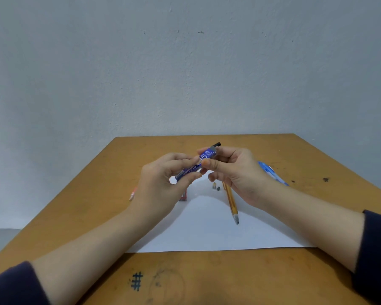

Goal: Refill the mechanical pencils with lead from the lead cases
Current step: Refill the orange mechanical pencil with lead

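A blue lead case [206,156], its black-capped end tilted toward the far edge, is held above the middle of the desk [207,274]. The left hand [163,179] pinches its lower end between thumb and fingers [185,161]; the right hand [235,175] grips the capped end with curled fingers. Below, a yellow mechanical pencil [231,201] lies on white paper [207,230], two small grey parts [216,187] just beside its far end. A blue pencil [273,172] shows toward the right edge.
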